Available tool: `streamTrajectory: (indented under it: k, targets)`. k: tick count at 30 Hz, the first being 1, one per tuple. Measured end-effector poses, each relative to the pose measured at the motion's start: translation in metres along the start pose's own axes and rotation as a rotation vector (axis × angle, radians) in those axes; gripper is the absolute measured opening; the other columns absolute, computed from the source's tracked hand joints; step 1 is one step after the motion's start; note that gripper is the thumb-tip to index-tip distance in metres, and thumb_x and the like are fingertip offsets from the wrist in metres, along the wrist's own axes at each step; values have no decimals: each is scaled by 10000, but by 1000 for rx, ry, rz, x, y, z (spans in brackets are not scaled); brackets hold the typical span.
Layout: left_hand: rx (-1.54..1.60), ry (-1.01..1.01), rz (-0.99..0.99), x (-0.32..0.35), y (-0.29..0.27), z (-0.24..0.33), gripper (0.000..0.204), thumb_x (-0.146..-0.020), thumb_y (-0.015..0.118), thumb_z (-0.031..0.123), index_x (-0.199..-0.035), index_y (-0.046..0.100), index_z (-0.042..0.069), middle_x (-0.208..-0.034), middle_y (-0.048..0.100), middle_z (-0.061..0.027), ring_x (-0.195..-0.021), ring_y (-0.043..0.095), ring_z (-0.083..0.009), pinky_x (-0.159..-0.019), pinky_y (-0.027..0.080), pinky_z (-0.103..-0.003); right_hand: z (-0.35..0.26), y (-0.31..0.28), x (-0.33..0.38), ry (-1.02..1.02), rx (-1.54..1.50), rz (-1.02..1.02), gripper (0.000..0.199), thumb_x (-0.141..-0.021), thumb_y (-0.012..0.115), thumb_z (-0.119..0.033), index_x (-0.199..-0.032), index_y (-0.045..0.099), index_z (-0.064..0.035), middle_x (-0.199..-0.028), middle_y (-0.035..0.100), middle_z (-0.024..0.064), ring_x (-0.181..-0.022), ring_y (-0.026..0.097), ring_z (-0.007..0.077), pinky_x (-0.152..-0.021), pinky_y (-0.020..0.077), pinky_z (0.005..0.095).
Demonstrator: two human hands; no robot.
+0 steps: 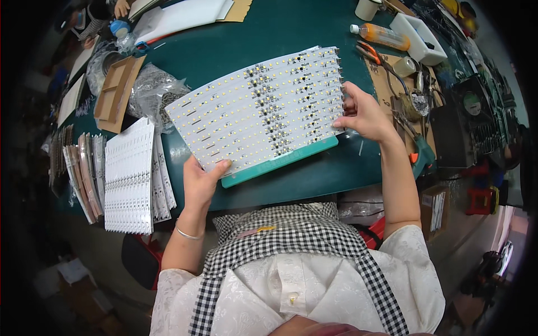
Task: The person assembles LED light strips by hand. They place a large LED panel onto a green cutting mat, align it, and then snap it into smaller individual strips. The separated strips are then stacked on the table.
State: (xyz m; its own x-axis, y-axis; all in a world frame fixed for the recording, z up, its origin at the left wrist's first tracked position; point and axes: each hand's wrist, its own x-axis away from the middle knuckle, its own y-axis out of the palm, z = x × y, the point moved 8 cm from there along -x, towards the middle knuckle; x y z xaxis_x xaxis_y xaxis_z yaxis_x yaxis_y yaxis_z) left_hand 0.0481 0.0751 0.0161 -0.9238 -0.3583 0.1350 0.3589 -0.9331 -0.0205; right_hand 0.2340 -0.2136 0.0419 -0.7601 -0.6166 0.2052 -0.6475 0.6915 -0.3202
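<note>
You hold a white LED panel (260, 106) tilted over the green table (224, 45), its near edge just above a teal tray (280, 161) that lies under it. The panel is a set of strips side by side, dotted with rows of small yellow LEDs and a band of darker parts down the middle. Your left hand (199, 182) grips the panel's near left corner, thumb on top and fingers tucked beneath. Your right hand (364, 112) closes on the right edge, fingers curled around the strip ends. To your left, a stack of white strips (130, 176) lies at the table's edge, with more strips fanned out beside it. Beyond these sit cardboard pieces (115, 89) and a crinkled clear bag (151, 84). To your right, well apart from the panel, lie an orange-filled bottle (381, 35), a white bin (420, 36), pliers (372, 53) and a tape roll (404, 66). A checked apron (286, 238) covers your front
</note>
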Motion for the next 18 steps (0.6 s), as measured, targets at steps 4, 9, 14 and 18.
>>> streamTrajectory:
  k: [4,9,14,18]
  targets:
    - [-26,19,-16,6,-2,-1,319,-783,742,69,-1051,617,-47,-1001,675,-102,-892,632,-154,-827,499,-304,-4,-3,7,-46,64,81,474,-714,721,81,-1131,504,22,-970,688,103,-898,655,153,-761,535,292]
    - [41,83,-26,5,1,4,307,-759,760,39,-1030,633,-31,-978,679,-86,-867,627,-144,-798,496,-282,-7,-7,18,-75,41,128,407,-696,756,56,-1056,568,34,-960,686,90,-889,651,143,-777,532,293]
    - [1,246,33,18,2,6,266,-748,764,-13,-986,647,-28,-957,681,-61,-828,623,-142,-772,495,-274,-14,-1,35,-256,209,291,359,-648,788,2,-962,618,35,-865,707,144,-783,704,224,-708,540,297]
    - [-116,472,47,29,11,19,187,-755,715,-51,-930,653,-34,-911,696,-108,-848,668,-206,-825,517,-312,-6,0,52,-347,352,517,245,-667,774,-9,-868,635,15,-835,707,131,-723,699,251,-663,545,303]
